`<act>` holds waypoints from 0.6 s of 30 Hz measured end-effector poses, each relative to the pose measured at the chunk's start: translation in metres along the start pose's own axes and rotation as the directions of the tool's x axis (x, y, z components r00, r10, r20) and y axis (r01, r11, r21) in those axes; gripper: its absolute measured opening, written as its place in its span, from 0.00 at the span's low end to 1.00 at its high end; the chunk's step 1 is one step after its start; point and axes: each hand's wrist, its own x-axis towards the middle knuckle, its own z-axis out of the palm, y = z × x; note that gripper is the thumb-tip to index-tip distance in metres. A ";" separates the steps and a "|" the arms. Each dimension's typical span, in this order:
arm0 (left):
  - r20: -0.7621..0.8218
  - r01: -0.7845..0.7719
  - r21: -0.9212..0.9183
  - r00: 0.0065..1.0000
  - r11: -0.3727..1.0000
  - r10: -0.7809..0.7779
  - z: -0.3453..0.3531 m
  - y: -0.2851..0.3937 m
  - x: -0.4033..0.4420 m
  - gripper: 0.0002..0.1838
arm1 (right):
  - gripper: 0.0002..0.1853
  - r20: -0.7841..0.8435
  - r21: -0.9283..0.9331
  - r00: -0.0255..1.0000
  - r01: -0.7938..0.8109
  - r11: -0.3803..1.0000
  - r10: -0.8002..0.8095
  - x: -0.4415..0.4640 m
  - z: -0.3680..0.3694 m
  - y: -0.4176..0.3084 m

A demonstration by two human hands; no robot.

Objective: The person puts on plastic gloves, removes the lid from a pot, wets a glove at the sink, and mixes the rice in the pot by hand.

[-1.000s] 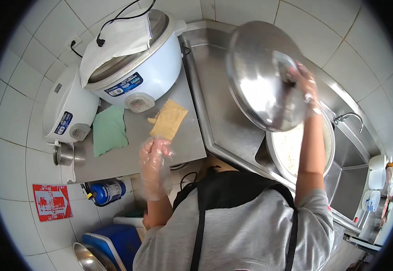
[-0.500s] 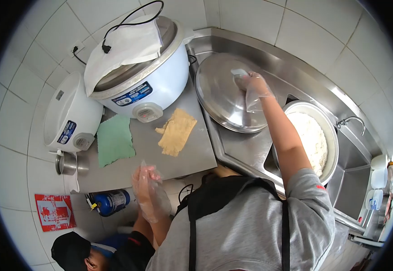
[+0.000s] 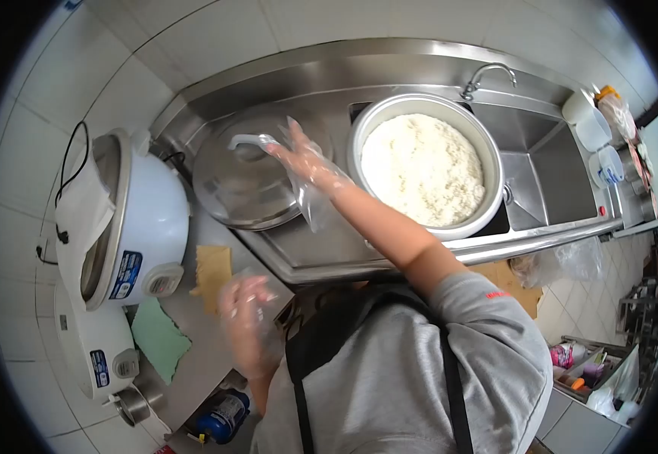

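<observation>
A round metal lid (image 3: 249, 189) lies on the steel sink counter. My right hand (image 3: 306, 160), in a clear plastic glove, is beside the lid's handle (image 3: 252, 141) with its fingers apart and nothing held. To the right, a big round pot (image 3: 357, 144) holds white rice (image 3: 423, 170). My left hand (image 3: 247, 306), also gloved, hovers near the yellow cloth (image 3: 213, 274) at the table's edge; its fingers are partly curled and blurred. A green cloth (image 3: 160, 338) lies farther left.
At the left are a large rice cooker (image 3: 151, 219) with a white cloth (image 3: 87, 208) on top and a smaller cooker (image 3: 90, 340). A faucet (image 3: 488, 76) rises behind the sink basin (image 3: 529, 174). White containers (image 3: 592, 130) stand at the right.
The lid came down onto the counter, and my right hand has let go of its handle. The view has turned right; the other person in a black cap is out of view.
</observation>
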 end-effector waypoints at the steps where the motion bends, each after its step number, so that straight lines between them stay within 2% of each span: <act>1: 0.191 0.073 0.040 0.978 0.997 -0.080 0.022 -0.003 0.010 0.14 | 0.51 -0.021 0.134 0.999 -0.035 0.990 0.038 -0.010 -0.011 0.010; 2: 0.368 0.141 0.094 0.915 0.986 -0.166 0.048 -0.008 0.022 0.16 | 0.52 -0.034 0.267 0.996 -0.067 0.961 0.079 -0.020 -0.022 0.024; 3: 0.427 0.002 0.168 0.901 0.986 -0.075 0.082 -0.009 0.024 0.16 | 0.53 -0.039 0.397 0.992 -0.097 0.913 0.122 -0.034 -0.033 0.036; 4: 0.489 -0.141 0.231 0.872 0.963 0.010 0.117 -0.011 0.024 0.16 | 0.53 -0.004 0.445 0.985 -0.155 0.882 0.175 -0.060 -0.062 0.003; 5: 0.599 -0.133 0.272 0.799 0.953 -0.060 0.146 -0.023 0.027 0.20 | 0.54 -0.081 0.347 0.979 -0.147 0.926 0.186 -0.060 -0.073 0.029; 6: 0.691 -0.132 0.314 0.711 0.940 -0.131 0.172 -0.033 0.031 0.23 | 0.55 -0.036 0.448 0.981 -0.155 0.880 0.191 -0.067 -0.090 0.037; 7: 0.753 -0.029 0.221 0.640 0.975 -0.152 0.197 -0.033 0.031 0.22 | 0.56 0.011 0.542 0.982 -0.163 0.824 0.187 -0.073 -0.109 0.042; 8: 0.809 0.082 0.134 0.567 0.988 -0.156 0.221 -0.033 0.029 0.21 | 0.56 0.013 0.663 0.969 -0.194 0.723 0.248 -0.075 -0.126 0.050; 9: 0.789 -0.115 0.127 0.614 0.985 -0.030 0.243 -0.048 0.025 0.20 | 0.56 0.025 0.768 0.951 -0.215 0.603 0.308 -0.075 -0.144 0.057; 10: 0.766 -0.305 0.130 0.635 0.944 0.100 0.266 -0.072 0.021 0.19 | 0.58 0.052 0.805 0.943 -0.235 0.545 0.330 -0.076 -0.169 0.064; 11: 0.740 -0.480 0.142 0.632 0.865 0.229 0.285 -0.085 0.015 0.18 | 0.58 -0.010 0.820 0.951 -0.170 0.547 0.310 -0.085 -0.198 0.054; 13: 0.787 -0.424 0.178 0.603 0.888 0.130 0.318 -0.071 0.004 0.16 | 0.56 -0.122 0.858 0.926 -0.082 0.507 0.356 -0.088 -0.243 0.067; 15: 0.825 -0.324 0.175 0.563 0.930 0.041 0.350 -0.061 -0.005 0.15 | 0.53 -0.260 0.812 0.929 0.063 0.581 0.262 -0.096 -0.276 0.081; 16: 0.845 -0.252 0.154 0.534 0.955 0.004 0.365 -0.059 -0.008 0.15 | 0.49 -0.280 0.790 0.932 0.088 0.607 0.229 -0.094 -0.291 0.097; 17: 0.865 -0.178 0.135 0.502 0.975 -0.028 0.381 -0.059 -0.011 0.15 | 0.48 -0.237 0.782 0.942 0.040 0.622 0.237 -0.094 -0.306 0.112; 18: 0.870 -0.260 0.102 0.491 0.960 0.040 0.396 -0.064 -0.013 0.14 | 0.46 -0.194 0.770 0.950 -0.007 0.639 0.245 -0.094 -0.319 0.118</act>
